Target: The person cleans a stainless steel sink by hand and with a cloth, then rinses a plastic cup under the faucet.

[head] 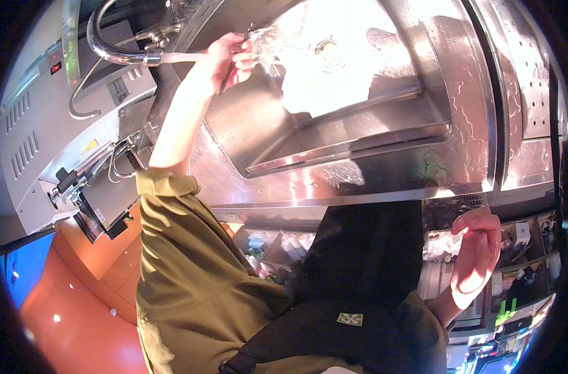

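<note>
My left hand (232, 63) is curled around a thin dark object (227, 77) whose kind cannot be told. Water from a curved metal faucet (125, 57) runs onto this hand and splashes beyond the fingers. Below and beside it is a stainless-steel sink basin (246, 112), with a drain (328, 50) in a strongly glaring area. My right hand (478, 252) is outside the basin, at the right beside the black apron (372, 252). Its fingers are loosely bent and nothing shows in it.
A grey metal machine (78, 107) with vents and a warning triangle stands at the left. The sink's metal rim (340, 187) runs between the basin and my body. A perforated metal panel (534, 93) lies at the right. Shelves with bagged goods (293, 243) show below the counter.
</note>
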`<control>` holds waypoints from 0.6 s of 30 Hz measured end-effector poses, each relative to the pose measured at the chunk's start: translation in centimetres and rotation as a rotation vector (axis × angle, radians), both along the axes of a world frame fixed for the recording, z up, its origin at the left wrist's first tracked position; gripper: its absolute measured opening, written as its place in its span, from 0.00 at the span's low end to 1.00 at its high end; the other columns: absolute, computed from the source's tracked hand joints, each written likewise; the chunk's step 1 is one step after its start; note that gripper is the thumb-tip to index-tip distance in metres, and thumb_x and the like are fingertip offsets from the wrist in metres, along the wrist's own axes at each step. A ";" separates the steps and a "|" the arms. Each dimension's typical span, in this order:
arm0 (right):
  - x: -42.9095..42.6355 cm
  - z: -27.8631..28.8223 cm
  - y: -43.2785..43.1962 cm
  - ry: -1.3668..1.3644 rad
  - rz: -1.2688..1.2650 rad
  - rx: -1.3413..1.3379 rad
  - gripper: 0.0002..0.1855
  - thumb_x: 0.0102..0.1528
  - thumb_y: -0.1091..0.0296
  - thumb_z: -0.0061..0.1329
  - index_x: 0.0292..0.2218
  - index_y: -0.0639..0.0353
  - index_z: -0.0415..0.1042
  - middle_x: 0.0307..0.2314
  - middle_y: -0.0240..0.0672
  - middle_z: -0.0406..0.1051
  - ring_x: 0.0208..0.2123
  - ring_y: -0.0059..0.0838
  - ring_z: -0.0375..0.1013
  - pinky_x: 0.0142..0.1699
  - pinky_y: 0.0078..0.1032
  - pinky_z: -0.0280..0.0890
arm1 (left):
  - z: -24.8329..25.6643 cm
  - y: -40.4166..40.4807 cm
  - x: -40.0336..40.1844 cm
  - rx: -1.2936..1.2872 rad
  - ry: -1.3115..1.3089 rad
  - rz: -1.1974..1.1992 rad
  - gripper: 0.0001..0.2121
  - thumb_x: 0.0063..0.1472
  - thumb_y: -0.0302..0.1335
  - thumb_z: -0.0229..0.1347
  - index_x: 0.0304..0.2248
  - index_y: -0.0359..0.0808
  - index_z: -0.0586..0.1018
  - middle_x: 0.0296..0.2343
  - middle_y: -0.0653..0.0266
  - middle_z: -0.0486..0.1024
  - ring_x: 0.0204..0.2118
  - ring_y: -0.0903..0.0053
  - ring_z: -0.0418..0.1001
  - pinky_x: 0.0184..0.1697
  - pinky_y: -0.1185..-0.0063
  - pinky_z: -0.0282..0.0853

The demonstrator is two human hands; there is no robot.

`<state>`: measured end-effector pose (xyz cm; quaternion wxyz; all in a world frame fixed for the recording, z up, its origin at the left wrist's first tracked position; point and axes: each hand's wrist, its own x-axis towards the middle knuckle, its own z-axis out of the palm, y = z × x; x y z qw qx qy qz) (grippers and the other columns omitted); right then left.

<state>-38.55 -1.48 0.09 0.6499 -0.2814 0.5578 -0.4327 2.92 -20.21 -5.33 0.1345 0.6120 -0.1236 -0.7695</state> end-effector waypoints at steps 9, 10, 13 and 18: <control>1.0 -0.1 -0.1 0.009 0.059 0.006 0.10 0.50 0.67 0.30 0.29 0.64 0.60 0.23 0.37 0.60 0.25 0.23 0.58 0.34 0.19 0.52 | 4.7 6.1 0.6 -0.202 -0.707 -0.704 0.09 0.56 0.31 0.41 0.28 0.36 0.70 0.16 0.70 0.64 0.14 0.83 0.62 0.15 0.85 0.58; 1.1 -0.1 -0.1 0.008 0.056 -0.001 0.10 0.50 0.67 0.30 0.29 0.64 0.60 0.23 0.37 0.60 0.25 0.23 0.58 0.34 0.19 0.52 | 3.9 7.4 1.6 -0.330 -0.896 -1.150 0.09 0.55 0.30 0.41 0.30 0.36 0.71 0.19 0.67 0.68 0.18 0.79 0.66 0.19 0.82 0.62; 1.8 0.0 0.0 0.068 0.057 0.032 0.10 0.50 0.66 0.31 0.28 0.64 0.60 0.23 0.37 0.59 0.25 0.23 0.57 0.34 0.19 0.52 | 1.5 10.3 3.2 -0.381 -1.010 -1.976 0.13 0.50 0.27 0.44 0.36 0.36 0.72 0.30 0.59 0.72 0.31 0.68 0.72 0.33 0.74 0.68; 2.8 -0.4 -0.2 0.065 0.047 0.042 0.10 0.49 0.66 0.31 0.27 0.64 0.59 0.22 0.36 0.59 0.25 0.23 0.57 0.32 0.19 0.52 | -5.1 12.1 3.0 0.003 -0.857 -2.205 0.13 0.48 0.26 0.45 0.35 0.36 0.71 0.35 0.61 0.69 0.35 0.70 0.70 0.37 0.77 0.67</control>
